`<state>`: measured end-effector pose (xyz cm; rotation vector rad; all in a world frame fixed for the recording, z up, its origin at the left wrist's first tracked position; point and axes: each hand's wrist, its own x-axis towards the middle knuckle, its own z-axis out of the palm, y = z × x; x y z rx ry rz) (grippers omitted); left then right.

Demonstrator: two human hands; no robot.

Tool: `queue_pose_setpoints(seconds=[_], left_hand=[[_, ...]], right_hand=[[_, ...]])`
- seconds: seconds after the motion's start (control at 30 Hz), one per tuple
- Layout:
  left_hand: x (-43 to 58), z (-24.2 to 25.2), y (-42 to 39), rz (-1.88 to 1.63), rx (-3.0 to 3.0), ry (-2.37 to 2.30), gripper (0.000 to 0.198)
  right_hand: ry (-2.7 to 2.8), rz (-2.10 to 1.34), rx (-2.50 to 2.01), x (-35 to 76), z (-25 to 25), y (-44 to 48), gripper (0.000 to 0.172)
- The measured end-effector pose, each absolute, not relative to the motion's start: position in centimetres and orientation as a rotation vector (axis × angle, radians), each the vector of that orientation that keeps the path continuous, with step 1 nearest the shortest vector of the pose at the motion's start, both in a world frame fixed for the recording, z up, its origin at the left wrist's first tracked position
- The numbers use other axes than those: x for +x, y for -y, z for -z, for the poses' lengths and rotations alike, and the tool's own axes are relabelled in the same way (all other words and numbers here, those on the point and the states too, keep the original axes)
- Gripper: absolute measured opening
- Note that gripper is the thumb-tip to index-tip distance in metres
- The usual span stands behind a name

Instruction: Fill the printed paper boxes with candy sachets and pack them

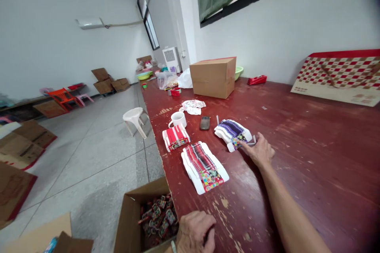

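My right hand reaches across the table to a fanned stack of purple-and-white flat printed cartons. One outstretched finger touches the stack's near end, and the other visible fingers are apart from it. A thin white strip lies by these fingers. My left hand rests on the table edge beside an open cardboard box, its fingers curled in with nothing visible in them. Between the hands lies a larger fanned stack of red-and-black cartons. Beyond it is a red-and-white carton stack.
Small dark wrapped packets fill the open box below the table edge. On the red table stand a white mug, a dark small case, a closed carton and a red tape dispenser. A white stool is left.
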<state>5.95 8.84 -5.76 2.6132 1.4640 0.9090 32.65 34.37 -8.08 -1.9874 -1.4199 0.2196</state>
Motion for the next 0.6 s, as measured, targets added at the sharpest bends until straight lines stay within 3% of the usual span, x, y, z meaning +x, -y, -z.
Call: queue_pose_setpoints(seconds=[0.13, 0.43, 0.6], left_hand=[[5.8, 5.6, -8.8, -0.892, 2.594, -1.457, 0.018], [6.0, 4.0, -8.6, -0.878, 2.726, -1.599, 0.023], [5.8, 5.6, -9.1, -0.750, 3.077, -1.511, 0.032]], right_hand=[[1.449, -0.232, -1.828, 32.9, 8.8, -33.7, 0.102], [1.649, -0.235, -1.491, 34.4, 10.3, -28.2, 0.081], [1.650, -0.016, -1.940, 40.6, 9.2, -30.4, 0.074]])
